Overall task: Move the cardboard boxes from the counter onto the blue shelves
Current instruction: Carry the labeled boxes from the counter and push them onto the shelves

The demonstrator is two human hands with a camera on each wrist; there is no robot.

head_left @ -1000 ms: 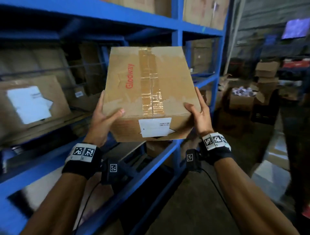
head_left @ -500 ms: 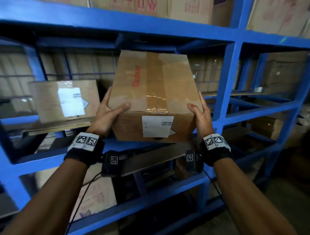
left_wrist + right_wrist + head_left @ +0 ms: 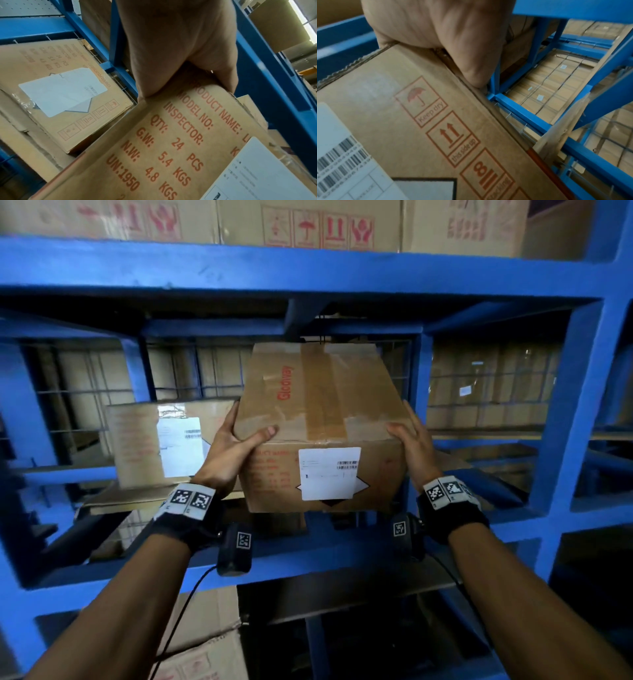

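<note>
the cardboard box point(image 3: 322, 419) is brown, sealed along the top with clear tape, printed "glodway" in red, with a white barcode label point(image 3: 329, 473) on its near face. it is held up in the opening of the blue shelves point(image 3: 308, 265), apparently clear of the deck. the left hand point(image 3: 228, 450) grips its left corner, thumb on top; the right hand point(image 3: 412, 445) clasps the right corner. a second labelled box point(image 3: 161, 443) sits on that shelf just left. more cartons point(image 3: 308, 224) fill the level above.
</note>
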